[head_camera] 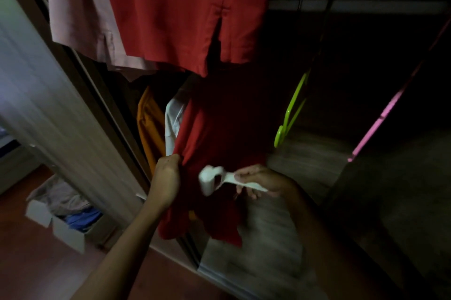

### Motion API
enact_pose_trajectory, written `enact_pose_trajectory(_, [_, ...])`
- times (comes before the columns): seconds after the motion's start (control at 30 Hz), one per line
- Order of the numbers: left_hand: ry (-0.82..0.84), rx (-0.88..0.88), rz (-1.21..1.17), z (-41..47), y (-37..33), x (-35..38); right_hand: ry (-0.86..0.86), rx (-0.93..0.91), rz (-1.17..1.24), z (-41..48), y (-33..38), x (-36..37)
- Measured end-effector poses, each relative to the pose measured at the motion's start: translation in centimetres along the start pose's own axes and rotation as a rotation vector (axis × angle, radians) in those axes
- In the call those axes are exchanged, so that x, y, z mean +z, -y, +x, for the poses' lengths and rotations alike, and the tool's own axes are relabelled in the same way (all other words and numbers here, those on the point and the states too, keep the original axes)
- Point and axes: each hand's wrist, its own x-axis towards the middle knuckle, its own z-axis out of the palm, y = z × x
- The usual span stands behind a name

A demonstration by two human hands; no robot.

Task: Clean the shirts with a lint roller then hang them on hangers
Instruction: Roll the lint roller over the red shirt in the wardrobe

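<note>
Left hand (167, 177) pinches the edge of the red shirt (207, 141), and at its 3 o'clock the right hand (263, 181) grips a white lint roller (214, 180), head over the fabric. Green hanger (290, 114) dangles at roughly the right hand's 1 o'clock.

Reddish wood floor (29, 275); open white box (68, 234) of clothes (80, 216) sits on it.

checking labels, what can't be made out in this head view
Head view: lint roller head is motion-blurred; contact with the red shirt unclear.
Head view: the red shirt's top is hidden by darkness and the hanging red garment.
Head view: green hanger and pink hanger fade into shadow up top.
</note>
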Motion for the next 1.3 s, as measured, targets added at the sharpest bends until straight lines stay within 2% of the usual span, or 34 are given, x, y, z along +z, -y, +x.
enact_pose_trajectory(0.2, [-0.024, 0.064, -0.03, -0.8, -1.2, -1.0, -0.592, -0.028, 0.454, 1.2, 0.7, -4.2])
enact_pose_trajectory(0.3, [-0.028, 0.151, 0.107, -0.8, -1.0, -1.2, -0.818, -0.03, 0.602, 2.1, -0.4, -5.0])
enact_pose_trajectory(0.37, [-0.048, 0.116, 0.074, -0.7, -0.8, -1.4, -0.805, -0.055, 0.599, 2.4, -1.5, -4.0])
enact_pose_trajectory(0.43, [-0.048, 0.051, -0.03, -0.6, -0.9, -1.4, -0.689, -0.036, 0.459, 2.1, -2.7, -1.9])
enact_pose_trajectory(0.63, [-0.003, -0.022, -0.123, -0.4, -0.6, -1.5, -0.016, 0.188, 0.002, -0.5, -7.3, 3.9])
enact_pose_trajectory(0.7, [-0.017, -0.001, -0.099, -0.5, -0.6, -1.4, 0.093, 0.217, -0.07, -1.3, -7.0, 4.2])
enact_pose_trajectory(0.77, [0.011, 0.045, -0.084, -0.8, -0.6, -1.1, 0.013, 0.16, -0.071, -1.4, -5.6, 3.8])
enact_pose_trajectory(0.87, [0.007, 0.065, -0.062, -1.0, -0.5, -1.1, -0.322, -0.021, 0.038, -0.6, -2.8, 2.3])
enact_pose_trajectory(0.93, [-0.002, 0.057, -0.054, -0.9, -0.4, -1.1, -0.567, -0.185, 0.24, -0.3, -0.8, 1.4])
enact_pose_trajectory(1.0, [-0.013, 0.06, -0.037, -1.0, -0.6, -1.0, -0.713, -0.32, 0.51, -0.5, 0.6, 0.6])
enact_pose_trajectory(1.07, [-0.025, 0.085, 0.002, -1.0, -0.6, -0.8, -0.72, -0.364, 0.668, -0.7, 0.8, 0.3])
enact_pose_trajectory(1.13, [-0.036, 0.089, -0.006, -1.1, -0.7, -0.8, -0.674, -0.311, 0.648, -0.4, -0.1, 0.8])
enact_pose_trajectory(1.2, [-0.028, 0.083, -0.029, -1.2, -0.8, -0.9, -0.606, -0.194, 0.467, 0.1, -2.2, 2.1])
enact_pose_trajectory(1.3, [-0.006, 0.089, -0.008, -1.1, -1.0, -1.2, -0.383, -0.048, 0.012, 0.2, -5.6, 4.4])
